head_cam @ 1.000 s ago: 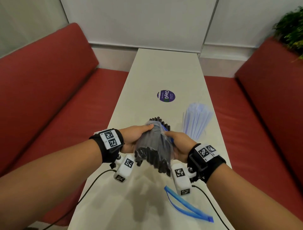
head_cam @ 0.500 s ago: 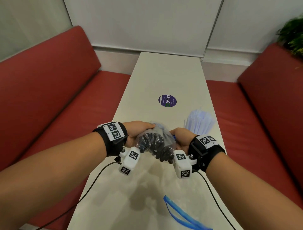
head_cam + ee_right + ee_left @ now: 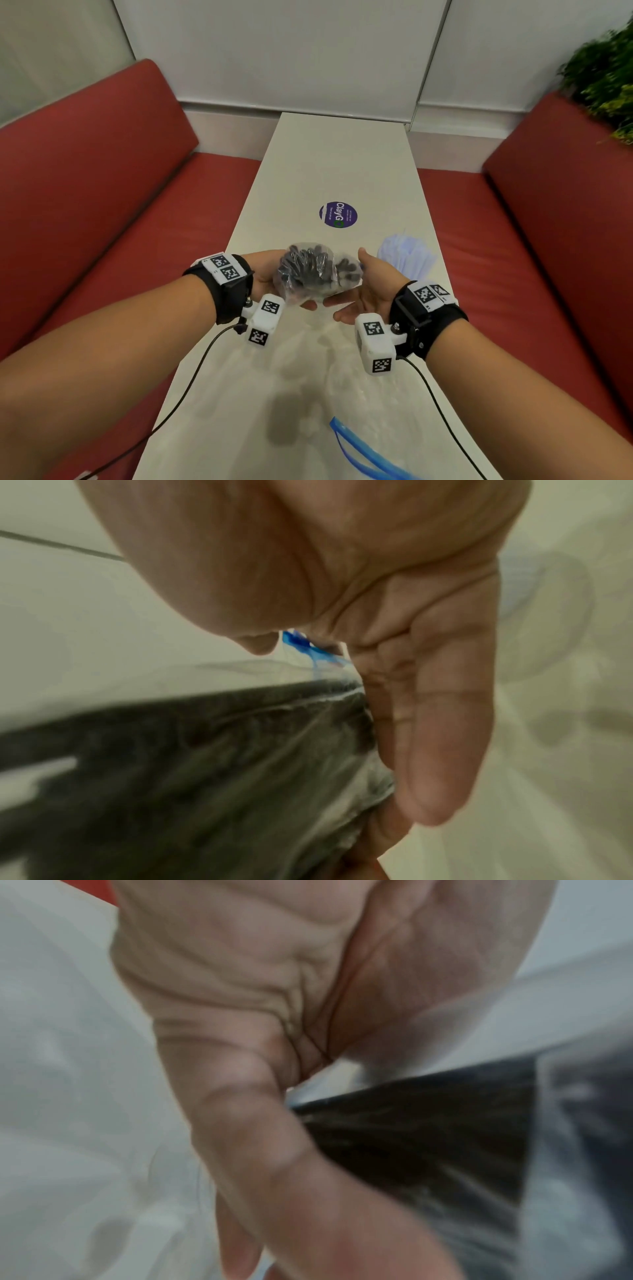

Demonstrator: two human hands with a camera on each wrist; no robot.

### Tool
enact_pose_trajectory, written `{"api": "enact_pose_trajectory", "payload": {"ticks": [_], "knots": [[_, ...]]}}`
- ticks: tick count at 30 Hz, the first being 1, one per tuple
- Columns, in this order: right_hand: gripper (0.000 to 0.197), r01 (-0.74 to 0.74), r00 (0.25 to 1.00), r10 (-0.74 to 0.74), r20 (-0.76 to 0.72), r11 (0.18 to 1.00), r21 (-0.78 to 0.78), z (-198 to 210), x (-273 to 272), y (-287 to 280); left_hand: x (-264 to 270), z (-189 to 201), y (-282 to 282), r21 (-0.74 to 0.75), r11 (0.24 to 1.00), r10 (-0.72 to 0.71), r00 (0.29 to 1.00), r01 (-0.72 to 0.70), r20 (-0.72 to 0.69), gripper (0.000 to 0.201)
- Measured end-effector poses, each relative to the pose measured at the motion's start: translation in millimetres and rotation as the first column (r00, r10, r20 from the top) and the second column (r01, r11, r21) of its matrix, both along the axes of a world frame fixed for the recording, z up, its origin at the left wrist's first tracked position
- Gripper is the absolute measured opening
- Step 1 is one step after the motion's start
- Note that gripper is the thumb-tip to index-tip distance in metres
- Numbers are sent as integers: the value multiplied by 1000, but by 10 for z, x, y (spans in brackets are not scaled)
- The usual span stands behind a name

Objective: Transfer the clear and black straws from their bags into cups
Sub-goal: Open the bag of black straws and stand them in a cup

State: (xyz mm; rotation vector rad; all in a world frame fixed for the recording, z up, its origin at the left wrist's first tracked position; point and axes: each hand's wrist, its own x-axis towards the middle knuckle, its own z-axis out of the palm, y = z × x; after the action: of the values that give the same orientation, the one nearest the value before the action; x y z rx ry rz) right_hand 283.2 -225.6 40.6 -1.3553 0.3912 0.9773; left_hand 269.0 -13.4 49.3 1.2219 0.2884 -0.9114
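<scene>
A clear bag of black straws (image 3: pixel 318 270) hangs above the white table (image 3: pixel 342 164), its straw ends pointing towards me. My left hand (image 3: pixel 270 277) grips the bag's left side, fingers curled under it. My right hand (image 3: pixel 368 294) holds the right side, thumb up and fingers beneath. The left wrist view shows the bag (image 3: pixel 428 1137) pressed against my fingers (image 3: pixel 267 1150). In the right wrist view the bag (image 3: pixel 205 750) lies along my fingers (image 3: pixel 445 723), and its blue seal (image 3: pixel 301 642) sits at my thumb. A bundle of clear straws (image 3: pixel 407 257) lies on the table to the right.
A torn blue plastic strip (image 3: pixel 359 455) lies near the table's front edge. A round purple sticker (image 3: pixel 338 214) marks the table's middle. Red benches (image 3: pixel 102 222) flank both sides, and a plant (image 3: pixel 603 75) stands at the back right.
Both hands tipped the bag from a slant until its ends face me, and lifted it slightly farther away. My right hand turned palm inward, thumb up.
</scene>
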Motion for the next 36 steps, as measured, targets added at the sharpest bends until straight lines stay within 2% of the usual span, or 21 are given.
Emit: {"api": "enact_pose_trajectory", "payload": {"ticks": [2, 4, 6, 8, 9, 12, 14, 16, 17, 18, 21, 23, 25, 26, 28, 30, 33, 36], "knots": [[81, -15, 999, 17, 45, 999, -40, 24, -41, -6, 14, 30, -6, 16, 998, 57, 998, -57, -3, 24], [80, -51, 995, 57, 77, 996, -78, 28, -63, -11, 28, 50, 36, 48, 997, 60, 997, -58, -39, 31], [67, -52, 991, 70, 118, 987, -155, 51, -91, -32, 30, 91, 96, 76, 997, -4, 996, 11, -92, 47], [51, -23, 980, 66, 186, 974, -226, 81, -126, -62, 38, 135, 167, 179, 984, -10, 998, 22, -66, 48], [49, -20, 971, 77, 228, 970, -244, 93, -156, -74, 14, 151, 188, 257, 966, 1, 999, 9, -38, 47], [60, -60, 905, 195, 378, 939, -340, 98, -240, -70, -72, 95, 285, 543, 839, 9, 998, -42, 64, 48], [62, -61, 829, 280, 485, 905, -420, 103, -257, -34, -109, 18, 356, 705, 709, -162, 966, -28, 200, 62], [63, -19, 772, 307, 557, 887, -462, 109, -220, 13, -156, 11, 359, 812, 582, -405, 853, -37, 329, 79], [63, 2, 759, 303, 577, 884, -467, 116, -188, 41, -174, 31, 329, 823, 563, -457, 799, -82, 392, 84], [63, 17, 753, 298, 587, 882, -470, 129, -159, 63, -169, 30, 294, 802, 584, -452, 770, -125, 450, 84], [58, 58, 731, 290, 618, 876, -479, 193, -62, 118, -94, 35, 173, 668, 703, -316, 733, -246, 602, 85], [46, 94, 709, 281, 648, 872, -481, 280, -19, 152, -54, 57, 119, 613, 708, -270, 668, -351, 694, 60], [23, 162, 652, 263, 711, 868, -470, 365, 14, 185, -34, 141, 61, 559, 707, -238, 600, -432, 764, 38], [15, 212, 609, 239, 756, 870, -446, 423, 25, 196, -21, 203, 37, 528, 716, -215, 576, -457, 789, 32], [20, 315, 495, 186, 849, 872, -375, 566, 35, 194, -7, 377, 12, 455, 726, -162, 514, -516, 842, 28], [14, 369, 392, 125, 911, 886, -280, 769, -1, 185, -9, 586, 21, 358, 743, -86, 450, -565, 889, 24], [11, 395, 266, 72, 961, 902, -177, 1112, -123, 182, -121, 963, 41, 218, 762, 1, 337, -611, 941, 19], [9, 356, 98, 34, 995, 932, -67, 1377, -272, 180, -405, 1361, 102, 130, 755, 38, 242, -643, 970, 17]]}}
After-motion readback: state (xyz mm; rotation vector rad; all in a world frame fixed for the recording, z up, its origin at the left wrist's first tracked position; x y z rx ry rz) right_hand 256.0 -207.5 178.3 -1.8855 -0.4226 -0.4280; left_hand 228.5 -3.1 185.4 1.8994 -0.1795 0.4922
